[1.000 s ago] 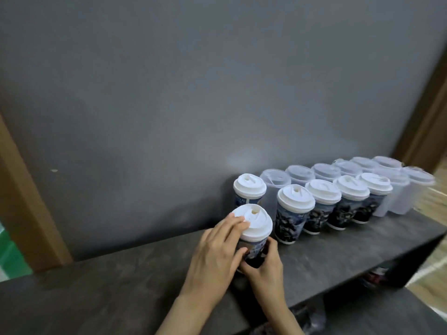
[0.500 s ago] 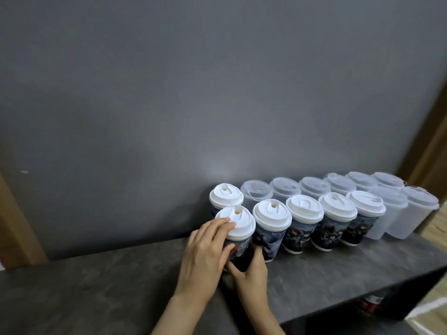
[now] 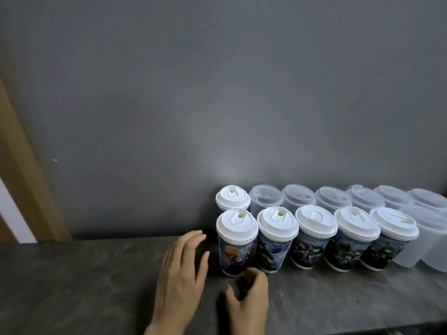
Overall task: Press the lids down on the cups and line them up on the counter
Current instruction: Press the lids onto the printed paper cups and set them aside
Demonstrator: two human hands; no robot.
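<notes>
A front row of several printed paper cups with white lids stands on the dark counter point(image 3: 84, 281). The leftmost cup point(image 3: 234, 252) stands upright with its lid point(image 3: 236, 226) seated. One more lidded printed cup point(image 3: 232, 199) stands behind it by the wall. My left hand point(image 3: 181, 269) hovers just left of the leftmost cup, fingers spread and apart from it. My right hand point(image 3: 249, 301) sits low in front of the cup's base, fingers loosely curled and holding nothing; whether the fingertips touch the base I cannot tell.
Several translucent lidded plastic cups point(image 3: 266, 199) line the grey wall point(image 3: 217, 93) behind the printed ones and run off to the right. A wooden door frame point(image 3: 21, 170) stands at the far left. The counter's front edge runs along the bottom right.
Both hands have let go of the leftmost cup, which now stands next to the front row. My left hand drew back to the left and my right hand drew back from the cup's base.
</notes>
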